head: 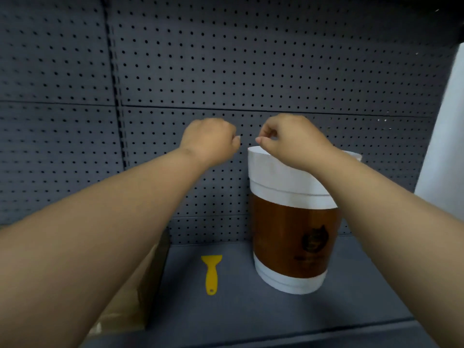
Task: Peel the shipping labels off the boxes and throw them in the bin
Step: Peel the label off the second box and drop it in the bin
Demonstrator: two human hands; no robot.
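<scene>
The bin (291, 237) is a tall white tub with a wide brown band and a dark logo. It stands on the shelf against the back wall. My right hand (288, 139) hovers over the bin's rim with its fingers curled and its fingertips pinched together. My left hand (211, 140) is a closed fist just left of the rim, a short gap from the right hand. No label shows in either hand. A brown cardboard box (140, 292) lies at the lower left, mostly hidden under my left forearm, and no label is visible on it.
A yellow plastic scraper (211, 272) lies flat on the dark shelf (238, 317) between the box and the bin. A grey pegboard wall (226, 59) closes the back. A white upright surface (444, 146) stands at the right edge.
</scene>
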